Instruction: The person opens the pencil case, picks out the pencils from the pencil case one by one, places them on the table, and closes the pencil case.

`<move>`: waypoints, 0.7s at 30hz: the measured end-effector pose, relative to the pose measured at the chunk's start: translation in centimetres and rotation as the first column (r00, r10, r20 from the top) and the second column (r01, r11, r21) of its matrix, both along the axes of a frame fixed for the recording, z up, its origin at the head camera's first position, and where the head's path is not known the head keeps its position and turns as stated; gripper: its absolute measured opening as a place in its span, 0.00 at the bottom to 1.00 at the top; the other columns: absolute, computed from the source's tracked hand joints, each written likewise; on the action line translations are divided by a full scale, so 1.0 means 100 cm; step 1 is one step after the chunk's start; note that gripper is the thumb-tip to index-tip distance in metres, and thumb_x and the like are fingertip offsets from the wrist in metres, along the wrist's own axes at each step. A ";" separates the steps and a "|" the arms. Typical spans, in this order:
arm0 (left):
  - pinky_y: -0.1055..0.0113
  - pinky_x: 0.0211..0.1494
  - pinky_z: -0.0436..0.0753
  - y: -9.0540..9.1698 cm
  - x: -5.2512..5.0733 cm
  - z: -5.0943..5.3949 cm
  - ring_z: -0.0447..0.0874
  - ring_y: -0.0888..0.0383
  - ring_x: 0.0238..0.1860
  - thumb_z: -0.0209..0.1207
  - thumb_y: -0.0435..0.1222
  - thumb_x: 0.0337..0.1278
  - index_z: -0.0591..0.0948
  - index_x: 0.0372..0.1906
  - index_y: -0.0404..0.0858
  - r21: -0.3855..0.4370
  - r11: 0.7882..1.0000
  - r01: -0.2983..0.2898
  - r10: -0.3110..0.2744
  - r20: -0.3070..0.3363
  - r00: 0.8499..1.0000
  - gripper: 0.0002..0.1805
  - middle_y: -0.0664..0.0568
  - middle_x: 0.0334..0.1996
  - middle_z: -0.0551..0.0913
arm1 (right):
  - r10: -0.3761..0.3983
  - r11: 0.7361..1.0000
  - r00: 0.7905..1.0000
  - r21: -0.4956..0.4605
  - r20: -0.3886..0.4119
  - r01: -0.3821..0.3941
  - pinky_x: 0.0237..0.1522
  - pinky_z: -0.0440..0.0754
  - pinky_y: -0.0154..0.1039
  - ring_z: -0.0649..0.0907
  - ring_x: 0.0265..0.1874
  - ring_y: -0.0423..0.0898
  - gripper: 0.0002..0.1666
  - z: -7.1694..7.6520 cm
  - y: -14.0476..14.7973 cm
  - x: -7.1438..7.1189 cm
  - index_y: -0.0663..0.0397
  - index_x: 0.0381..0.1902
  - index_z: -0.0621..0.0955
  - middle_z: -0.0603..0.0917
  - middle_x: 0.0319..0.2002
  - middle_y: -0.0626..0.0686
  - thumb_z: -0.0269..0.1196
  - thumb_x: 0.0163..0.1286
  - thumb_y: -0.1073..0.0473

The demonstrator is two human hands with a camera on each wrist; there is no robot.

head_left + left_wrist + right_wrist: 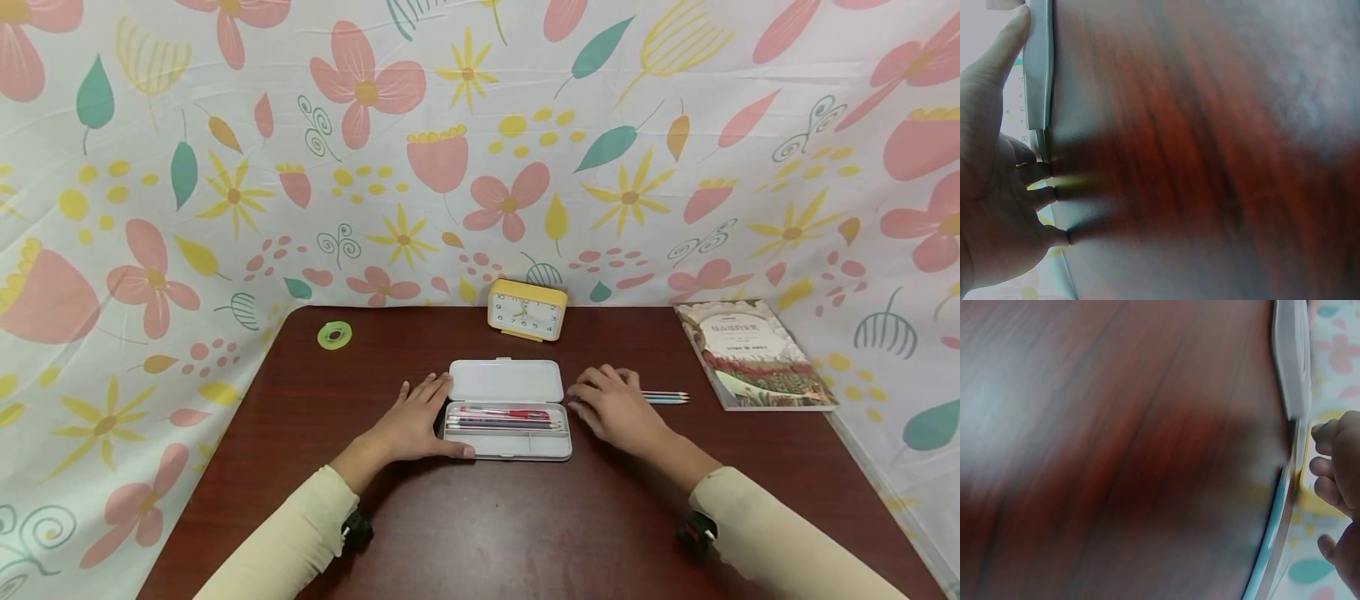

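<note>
A white pencil case (495, 447) lies open on the table, its lid (506, 381) folded back. Inside, the rear compartment holds several pencils (502, 425) and a red pen (517, 414). My left hand (408, 425) rests at the case's left side, fingers extended, the thumb on the front edge; the left wrist view also shows that thumb on the case (1039, 69). Just right of the case is my right hand (618, 408), its fingers loosely bent, with no object visible in them. Loose pencils (666, 398) lie beside and partly behind it; a light blue one (1266, 547) shows in the right wrist view.
A yellow alarm clock (527, 310) stands behind the case at the table's back edge. A green tape roll (334, 335) lies at the back left. On the right is a book (757, 354). Patterned cloth (465, 167) hangs behind the table (495, 533).
</note>
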State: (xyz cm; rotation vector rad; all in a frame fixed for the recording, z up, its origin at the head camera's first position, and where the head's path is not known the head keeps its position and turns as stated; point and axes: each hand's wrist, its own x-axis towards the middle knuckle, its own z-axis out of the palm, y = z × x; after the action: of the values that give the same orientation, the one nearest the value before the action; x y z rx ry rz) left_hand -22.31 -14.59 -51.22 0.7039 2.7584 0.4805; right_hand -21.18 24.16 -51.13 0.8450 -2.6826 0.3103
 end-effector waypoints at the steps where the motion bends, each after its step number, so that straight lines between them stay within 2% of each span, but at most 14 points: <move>1: 0.30 0.91 0.46 0.000 0.000 0.000 0.46 0.42 0.93 0.69 0.78 0.52 0.51 0.92 0.38 -0.001 1.000 -0.001 0.001 0.000 1.000 0.75 0.45 0.92 0.53 | 0.014 1.000 1.000 -0.005 0.006 -0.014 0.53 0.76 0.63 0.80 0.48 0.50 0.09 0.001 -0.006 0.000 0.48 0.49 0.92 0.86 0.48 0.49 0.76 0.74 0.56; 5: 0.30 0.91 0.46 0.000 -0.001 -0.001 0.46 0.42 0.93 0.68 0.79 0.52 0.51 0.92 0.39 0.002 1.000 0.001 -0.001 -0.004 1.000 0.75 0.46 0.92 0.53 | 0.096 0.995 0.995 -0.023 0.012 -0.095 0.44 0.74 0.50 0.79 0.45 0.47 0.09 0.002 -0.029 0.002 0.48 0.48 0.92 0.84 0.45 0.48 0.78 0.72 0.56; 9: 0.30 0.90 0.47 0.000 -0.001 -0.003 0.46 0.42 0.93 0.68 0.79 0.52 0.51 0.92 0.38 0.002 1.000 0.004 -0.004 -0.010 1.000 0.75 0.46 0.92 0.53 | 0.159 0.987 0.987 -0.008 0.032 -0.158 0.43 0.71 0.43 0.80 0.45 0.46 0.09 0.002 -0.049 0.006 0.47 0.50 0.92 0.84 0.45 0.47 0.77 0.74 0.54; 14: 0.31 0.91 0.47 0.000 -0.001 -0.003 0.47 0.42 0.93 0.68 0.79 0.52 0.51 0.92 0.39 -0.003 1.000 0.001 -0.001 -0.012 1.000 0.75 0.46 0.92 0.53 | 0.200 0.978 0.977 0.043 0.070 -0.204 0.44 0.76 0.45 0.82 0.47 0.46 0.12 0.001 -0.068 0.011 0.47 0.55 0.91 0.84 0.47 0.47 0.73 0.78 0.52; 21: 0.31 0.91 0.47 0.000 -0.001 -0.002 0.46 0.42 0.93 0.69 0.78 0.52 0.51 0.92 0.38 0.000 1.000 -0.004 0.004 -0.009 1.000 0.75 0.47 0.92 0.53 | 0.189 0.978 0.976 0.070 0.110 -0.197 0.48 0.82 0.48 0.84 0.51 0.46 0.12 0.000 -0.081 0.012 0.46 0.56 0.90 0.84 0.48 0.46 0.71 0.80 0.53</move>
State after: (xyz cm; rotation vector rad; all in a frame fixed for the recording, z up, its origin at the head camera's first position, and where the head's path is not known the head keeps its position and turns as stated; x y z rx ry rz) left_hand -22.36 -14.63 -51.42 0.7025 2.7686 0.4788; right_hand -19.99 16.03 -51.10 1.1478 -2.7272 0.2982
